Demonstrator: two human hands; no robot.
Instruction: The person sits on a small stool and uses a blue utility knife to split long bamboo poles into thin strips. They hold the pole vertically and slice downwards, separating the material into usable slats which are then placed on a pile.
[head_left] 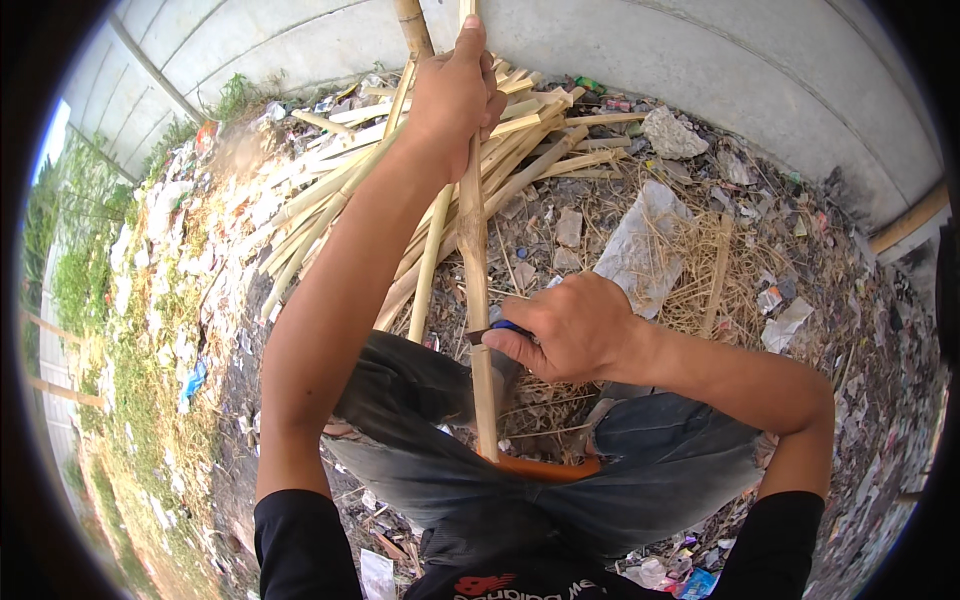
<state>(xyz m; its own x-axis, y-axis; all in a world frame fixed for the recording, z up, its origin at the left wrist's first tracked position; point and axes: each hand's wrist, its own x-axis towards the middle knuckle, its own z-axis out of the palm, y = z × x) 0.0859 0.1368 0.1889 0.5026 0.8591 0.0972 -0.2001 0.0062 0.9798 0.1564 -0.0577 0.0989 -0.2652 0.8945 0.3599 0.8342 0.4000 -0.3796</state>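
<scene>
Dirty ground (pixel 820 300) full of dry grass, scraps and bits of trash lies in front of a grey concrete wall (pixel 700 50). You sit with your knees apart in worn grey jeans (pixel 660 450).

Your left hand (pixel 455 90) is up high, and its grip is wrapped tight around the top of a long thin pale bamboo strip (pixel 473 250). The strip stands almost straight up and runs down between your knees. Its low end meets a curved orange piece (pixel 545 468) by your lap; you cannot tell what that piece is.

Your right hand (pixel 570 325) is closed in a fist around a small tool with a blue handle (pixel 512 327), and it presses right against the strip about halfway down. The blade is hidden, so you cannot tell how it sits.

What could go wrong? The tool works close to your legs, so a slip could hit your knee. The strip is thin and could bend, split the wrong way, or give you a splinter.

A big pile of split pale bamboo sticks (pixel 340 190) lies behind your left arm, close to the strip. A grey rock (pixel 672 132) and a torn white plastic sheet (pixel 640 245) lie farther off to the right. Green weeds (pixel 80 280) grow on the left.
</scene>
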